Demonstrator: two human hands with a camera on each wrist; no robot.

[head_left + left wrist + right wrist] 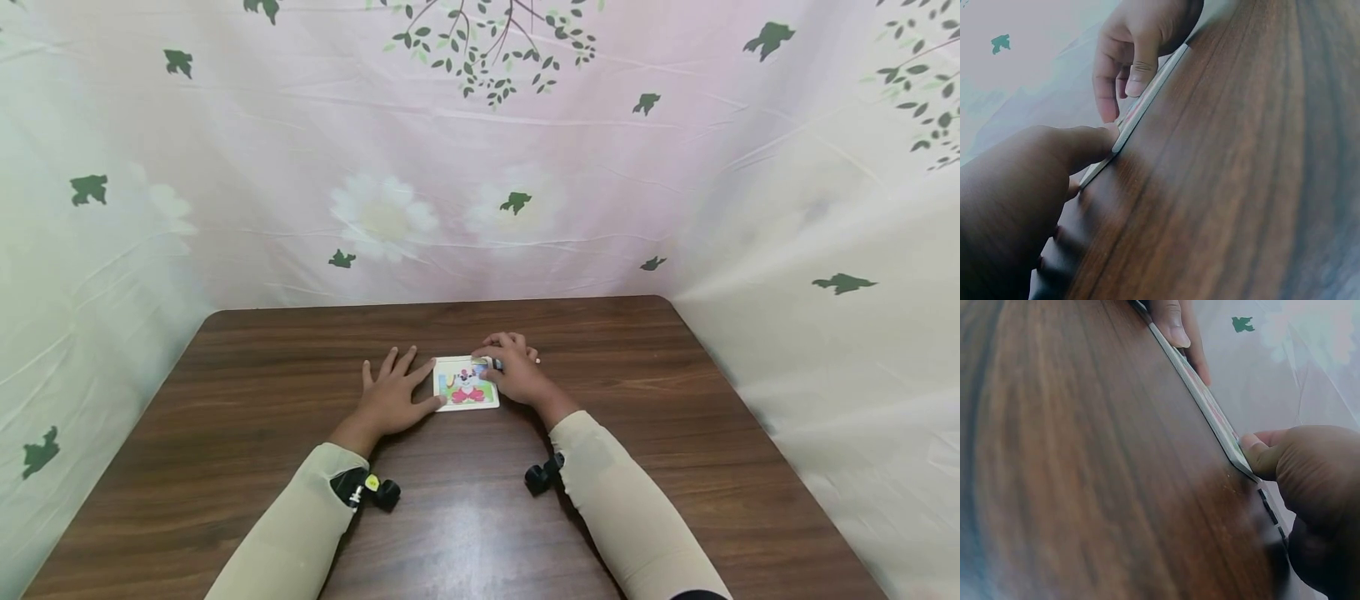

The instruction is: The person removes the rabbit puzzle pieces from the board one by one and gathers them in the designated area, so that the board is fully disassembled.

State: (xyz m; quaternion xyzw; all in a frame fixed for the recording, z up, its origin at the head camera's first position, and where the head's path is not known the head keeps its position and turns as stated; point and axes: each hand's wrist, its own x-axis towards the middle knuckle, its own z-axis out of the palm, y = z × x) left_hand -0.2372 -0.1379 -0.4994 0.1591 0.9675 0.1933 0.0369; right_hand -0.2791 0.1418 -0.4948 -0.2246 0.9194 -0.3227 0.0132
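A flat white-bordered picture board (467,407) with a pink-and-white cartoon animal lies on the table. My left hand (393,402) rests at its left side, fingers spread, with thumb and index finger touching its edge. In the left wrist view the left thumb (1094,145) presses on the board's corner. Over the upper right corner, my right hand (517,372) pinches a slim black-and-white stick (496,363) between thumb and index finger; its kind I cannot tell. The right wrist view shows the stick's dark part (1267,505) running under the palm, and the right thumb (1259,456) low over the board.
The brown wood-grain table (465,517) runs back to a pale cloth curtain (450,167) printed with leaves, birds and flowers. The curtain also stands along the left and right sides. A small black camera (386,495) sits on the left wrist and another camera (537,480) on the right.
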